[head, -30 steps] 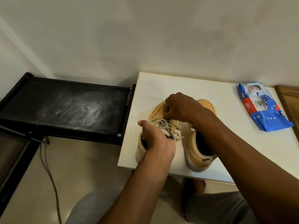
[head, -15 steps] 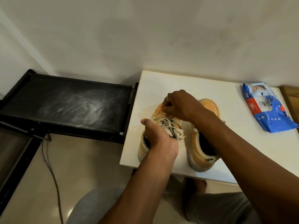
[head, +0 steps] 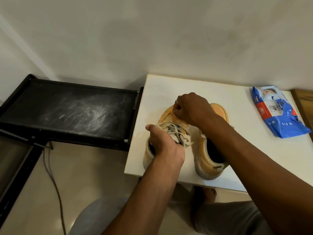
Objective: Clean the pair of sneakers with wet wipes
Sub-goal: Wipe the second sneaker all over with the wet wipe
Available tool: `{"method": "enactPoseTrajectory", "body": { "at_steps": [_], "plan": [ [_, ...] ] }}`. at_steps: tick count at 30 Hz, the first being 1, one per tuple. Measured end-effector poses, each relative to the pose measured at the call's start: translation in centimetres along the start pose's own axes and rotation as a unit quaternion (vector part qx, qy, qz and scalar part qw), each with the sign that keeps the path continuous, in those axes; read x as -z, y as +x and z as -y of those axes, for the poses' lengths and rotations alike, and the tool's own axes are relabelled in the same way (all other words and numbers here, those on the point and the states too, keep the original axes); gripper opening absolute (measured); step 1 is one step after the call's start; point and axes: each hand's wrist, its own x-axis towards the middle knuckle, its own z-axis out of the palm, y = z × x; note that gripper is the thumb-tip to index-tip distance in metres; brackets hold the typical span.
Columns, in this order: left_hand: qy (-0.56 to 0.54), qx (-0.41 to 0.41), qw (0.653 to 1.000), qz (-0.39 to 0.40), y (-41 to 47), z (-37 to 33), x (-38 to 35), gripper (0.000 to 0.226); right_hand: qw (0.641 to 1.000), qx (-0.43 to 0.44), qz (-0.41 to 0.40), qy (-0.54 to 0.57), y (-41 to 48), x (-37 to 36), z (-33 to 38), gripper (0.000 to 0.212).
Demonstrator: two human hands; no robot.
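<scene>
- Laced sneaker (head: 166, 115): tan with a pale sole, it stands upright on the white tabletop (head: 237, 102) near the left side. Its toe points toward the wall and its heel is at the near edge.
- Your left hand (head: 165, 144) grips the laced sneaker at its opening. The fingers are curled down around the tongue, and the thumb sticks out over the left side of the collar.
- The grey laces (head: 175, 131) lie loose and tangled just ahead of that hand.
- Your right hand (head: 193, 109) reaches across and rests on the toe of the same sneaker. Its fingers are curled tight under the palm, and the hand hides them, so you cannot tell whether they pinch anything.
- The other sneaker (head: 205, 161) stands upright just beside the first, on its right and parallel to it. Your right forearm crosses above its middle, so only the toe and heel show.
- The wet wipes pack (head: 277, 116), blue and white, lies flat toward the far right of the tabletop, well apart from both sneakers.
- A black shelf (head: 67, 109) with pale dusty streaks sits beside the tabletop on the left. A cable (head: 52, 175) trails across the floor below it.
</scene>
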Motion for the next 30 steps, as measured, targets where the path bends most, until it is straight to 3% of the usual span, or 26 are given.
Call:
{"method": "enactPoseTrajectory", "body": {
  "at_steps": [3,8,14,20,22,26,28,30],
  "plan": [
    [0.003,-0.003,1.000,-0.002,0.2,0.0,0.1,0.047,0.998,-0.005,-0.061,-0.029,0.0,-0.4,0.1,0.016],
    [-0.002,0.000,1.000,-0.003,0.1,-0.1,0.1,0.046,0.995,0.036,0.081,0.045,-0.3,0.4,0.0,0.012],
    [-0.002,-0.002,1.000,-0.009,0.2,-0.1,0.0,0.051,0.997,-0.027,-0.069,-0.034,0.0,0.1,-0.8,0.016],
    [-0.017,-0.004,1.000,0.002,0.2,-0.1,0.0,0.049,0.992,0.042,0.091,0.074,-0.2,0.3,-0.2,0.011],
    [-0.012,-0.005,1.000,0.005,0.2,0.0,0.0,0.049,0.993,0.024,0.092,0.072,0.0,0.5,-0.6,0.011],
    [-0.007,-0.005,1.000,-0.005,0.2,-0.1,0.0,0.051,0.999,-0.002,-0.033,0.013,-0.1,0.2,-1.0,0.018],
    [-0.009,-0.004,1.000,-0.005,0.2,-0.1,-0.1,0.050,0.999,0.008,-0.010,0.036,-0.2,0.2,-0.8,0.016],
    [-0.017,-0.003,1.000,-0.002,0.1,-0.1,-0.1,0.049,0.994,0.034,0.063,0.084,-0.3,0.4,-0.6,0.014]
  ]
}}
